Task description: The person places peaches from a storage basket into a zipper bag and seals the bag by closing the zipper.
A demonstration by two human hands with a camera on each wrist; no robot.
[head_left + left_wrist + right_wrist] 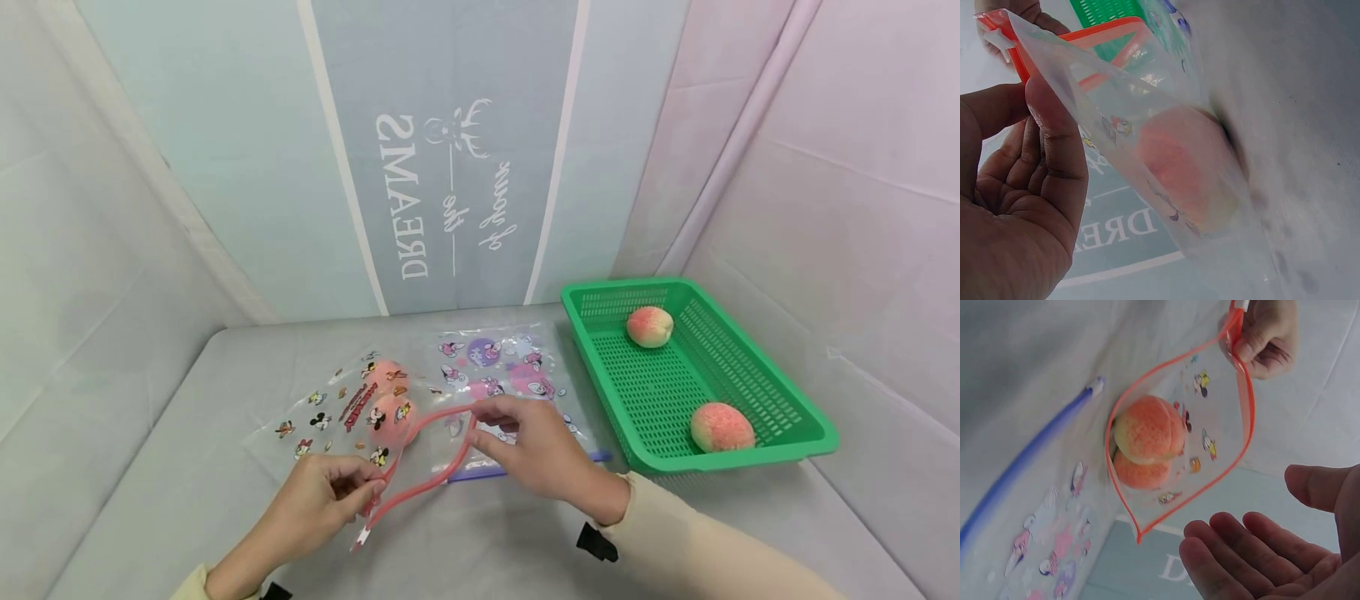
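A clear cartoon-printed zipper bag (322,421) with a red zip edge lies with its mouth spread wide. Inside it are two peaches, the nearer peach (1149,429) resting against the other peach (1141,472). My left hand (322,500) pinches the red edge at the end by the white slider (362,538). At the opposite corner of the mouth is my right hand (536,446); in the right wrist view its thumb and fingers (1229,550) are spread apart, with a gap between them and the red corner.
A second clear bag (525,379) with purple and pink prints and a blue zip (1029,453) lies flat beside the first, partly beneath it. On the right stands a green basket (600,375) with one peach (649,327) at its back and another peach (722,427) near its front.
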